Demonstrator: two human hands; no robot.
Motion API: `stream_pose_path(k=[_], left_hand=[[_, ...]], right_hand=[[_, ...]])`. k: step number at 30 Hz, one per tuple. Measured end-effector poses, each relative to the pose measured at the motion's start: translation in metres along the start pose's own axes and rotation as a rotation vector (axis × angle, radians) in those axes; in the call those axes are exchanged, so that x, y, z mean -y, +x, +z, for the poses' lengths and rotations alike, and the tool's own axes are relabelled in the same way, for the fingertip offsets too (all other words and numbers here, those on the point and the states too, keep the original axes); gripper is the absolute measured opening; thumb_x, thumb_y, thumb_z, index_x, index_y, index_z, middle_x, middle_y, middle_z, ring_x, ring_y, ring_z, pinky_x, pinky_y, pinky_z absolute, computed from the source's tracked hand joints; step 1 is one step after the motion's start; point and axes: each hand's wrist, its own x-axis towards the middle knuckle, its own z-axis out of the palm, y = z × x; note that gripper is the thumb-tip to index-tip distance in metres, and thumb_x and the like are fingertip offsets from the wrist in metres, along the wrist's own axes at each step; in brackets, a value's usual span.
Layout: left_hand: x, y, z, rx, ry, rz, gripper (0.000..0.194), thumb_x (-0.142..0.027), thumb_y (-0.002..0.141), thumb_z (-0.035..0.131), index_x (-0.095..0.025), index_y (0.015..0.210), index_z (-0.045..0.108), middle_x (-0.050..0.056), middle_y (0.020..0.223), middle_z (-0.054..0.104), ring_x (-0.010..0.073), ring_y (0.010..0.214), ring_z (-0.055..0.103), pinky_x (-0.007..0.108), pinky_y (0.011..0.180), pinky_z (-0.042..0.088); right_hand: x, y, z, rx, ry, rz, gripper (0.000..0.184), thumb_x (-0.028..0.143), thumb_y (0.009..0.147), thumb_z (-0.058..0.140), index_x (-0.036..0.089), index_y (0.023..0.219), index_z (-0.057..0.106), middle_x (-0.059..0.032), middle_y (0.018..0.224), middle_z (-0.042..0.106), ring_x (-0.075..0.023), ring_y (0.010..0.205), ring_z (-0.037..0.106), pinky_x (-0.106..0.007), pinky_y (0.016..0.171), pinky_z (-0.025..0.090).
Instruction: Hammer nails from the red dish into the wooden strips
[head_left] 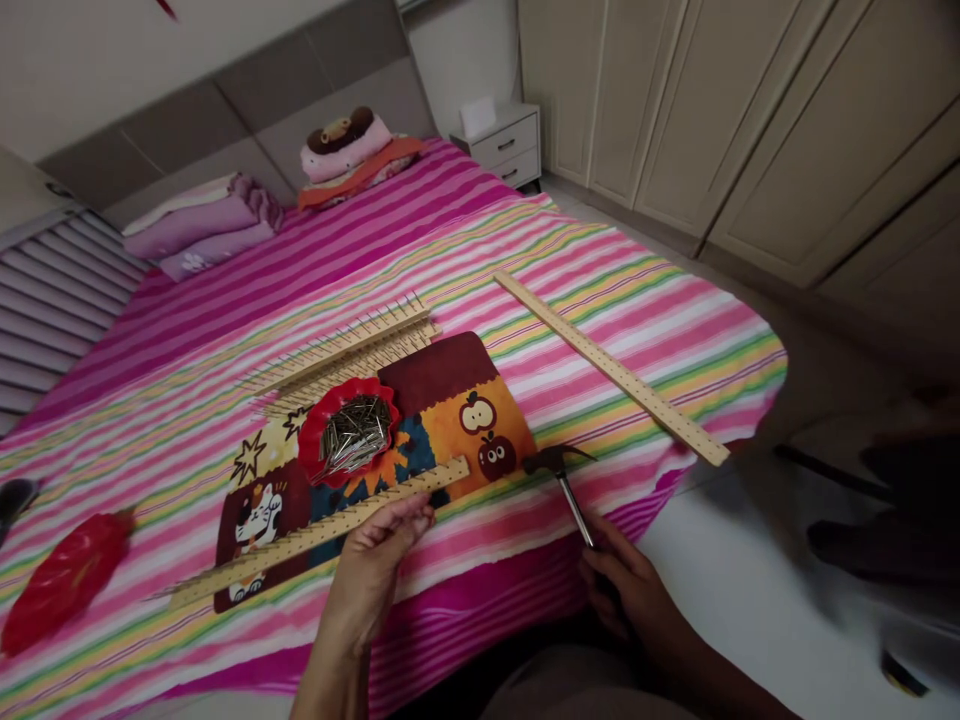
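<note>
My left hand (375, 565) grips the near edge of a long wooden strip (315, 535) studded with a row of nails, which lies across a colourful patchwork mat (442, 395) on the bed. My right hand (626, 585) is closed round the handle of a small hammer (559, 470), whose dark head rests on the striped bedcover beside the mat. A red scalloped dish (349, 430) full of loose nails sits on the mat just beyond the strip.
Two more nailed strips (345, 350) lie behind the dish. A bare wooden strip with holes (611, 370) lies diagonally at right. A red leaf-shaped dish (64, 580) sits at far left. Pillows, a nightstand (506, 145) and wardrobes stand beyond.
</note>
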Motion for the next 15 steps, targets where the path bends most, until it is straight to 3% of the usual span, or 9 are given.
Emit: stream_pose_path(k=[3,8,11,15], left_hand=[[0.006,0.004,0.01,-0.038,-0.034,-0.003,0.039,-0.033,0.046,0.085,-0.015,0.08,0.075,0.006,0.076,0.073,0.014,0.069,0.066,0.027,0.074,0.054],[0.011,0.016,0.031,-0.088,-0.03,0.113,0.037,-0.037,0.05,0.082,-0.014,0.077,0.073,0.008,0.093,0.073,0.0147,0.075,0.065,0.027,0.069,0.055],[0.016,0.02,0.045,-0.128,0.013,0.184,0.041,-0.041,0.05,0.081,-0.014,0.08,0.073,0.006,0.082,0.072,0.0147,0.07,0.065,0.029,0.07,0.055],[0.029,0.025,0.053,-0.196,0.162,0.304,0.041,-0.047,0.06,0.074,-0.016,0.087,0.071,0.004,0.078,0.072,0.0143,0.068,0.064,0.03,0.071,0.054]], right_hand=[[-0.001,0.001,-0.001,0.007,0.016,-0.005,0.068,0.031,0.071,0.065,0.026,0.136,0.045,0.0083,0.057,0.05,-0.005,0.034,0.038,-0.011,0.028,0.022],[-0.002,0.002,-0.002,0.022,0.035,-0.002,0.07,0.031,0.071,0.066,0.026,0.137,0.044,0.0081,0.058,0.051,-0.0048,0.034,0.038,-0.011,0.027,0.021],[-0.003,0.003,-0.002,0.021,0.034,-0.005,0.069,0.031,0.072,0.066,0.027,0.137,0.044,0.0082,0.059,0.051,-0.0045,0.034,0.037,-0.01,0.027,0.021],[-0.003,0.003,-0.002,0.027,0.029,-0.016,0.067,0.031,0.073,0.066,0.027,0.137,0.045,0.008,0.059,0.051,-0.005,0.034,0.038,-0.01,0.027,0.02]])
